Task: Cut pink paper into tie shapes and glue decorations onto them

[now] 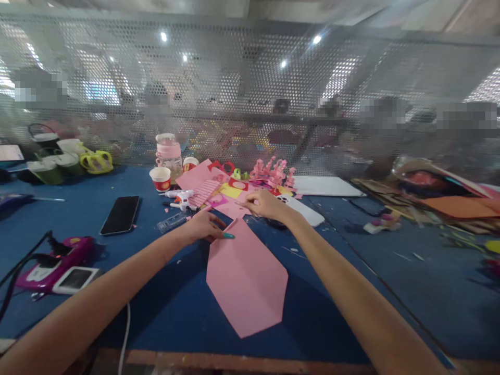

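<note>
- The sheet [250, 284] lies on the blue table [167, 312], in the middle, in front of the person; its lowest corner points to the table's front edge [175, 359] and is near to it.
- On both sides of the sheet, bare blue surface shows as far as the forearms, so there is some side room.
- At the far end the room is tight: the sheet's top corner comes close to the pile of scraps [230, 190].
- To the left, well apart from the sheet, are the phone [120, 215] and the purple power strip [58, 268]; the glue gun [182, 198] is nearer, just beyond the left hand [205, 226].
- To the right, a seam [375, 273] runs across the table, beyond the right forearm.
- The sheet is plain pink, with straight sides and several corners, longer than wide; a soft shadow crosses it.
- The left hand has its thumb, with a teal nail, on the sheet's upper left edge, and its fingers are bent; whether they pinch the sheet or only press it, I cannot tell.
- The right hand is just beyond the top corner, fingertips brought close together; I cannot tell if something small is between them.
</note>
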A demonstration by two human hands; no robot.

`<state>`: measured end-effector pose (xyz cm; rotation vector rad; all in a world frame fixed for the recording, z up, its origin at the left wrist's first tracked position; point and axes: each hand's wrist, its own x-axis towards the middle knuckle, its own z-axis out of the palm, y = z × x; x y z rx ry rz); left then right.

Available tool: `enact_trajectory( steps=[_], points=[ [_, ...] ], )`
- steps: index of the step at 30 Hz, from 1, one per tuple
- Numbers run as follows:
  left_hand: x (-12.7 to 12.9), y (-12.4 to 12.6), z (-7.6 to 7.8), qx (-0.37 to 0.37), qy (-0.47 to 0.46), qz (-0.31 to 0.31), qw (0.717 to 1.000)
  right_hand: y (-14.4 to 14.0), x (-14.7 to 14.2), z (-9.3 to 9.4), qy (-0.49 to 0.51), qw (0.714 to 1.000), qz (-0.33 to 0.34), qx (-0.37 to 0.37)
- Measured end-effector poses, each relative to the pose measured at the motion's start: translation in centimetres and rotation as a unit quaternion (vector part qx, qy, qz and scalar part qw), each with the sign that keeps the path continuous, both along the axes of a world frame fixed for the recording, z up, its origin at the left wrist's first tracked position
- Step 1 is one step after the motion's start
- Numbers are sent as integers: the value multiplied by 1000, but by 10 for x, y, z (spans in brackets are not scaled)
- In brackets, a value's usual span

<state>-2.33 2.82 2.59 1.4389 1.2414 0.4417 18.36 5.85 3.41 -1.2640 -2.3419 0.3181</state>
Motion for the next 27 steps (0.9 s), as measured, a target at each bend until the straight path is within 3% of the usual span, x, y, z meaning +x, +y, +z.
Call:
enact_trajectory(
  steps=[10, 16, 27],
  points=[
    [0, 1, 0, -2, 6, 6, 1000, 3, 10, 1, 6, 999, -30, -40],
    [0, 2, 3, -10, -3, 13, 1000, 9, 27, 3, 32, 998, -58, -7],
    [-2, 4, 3, 4, 2, -8, 1000, 9, 32, 9, 46, 998, -44, -18]
  ],
)
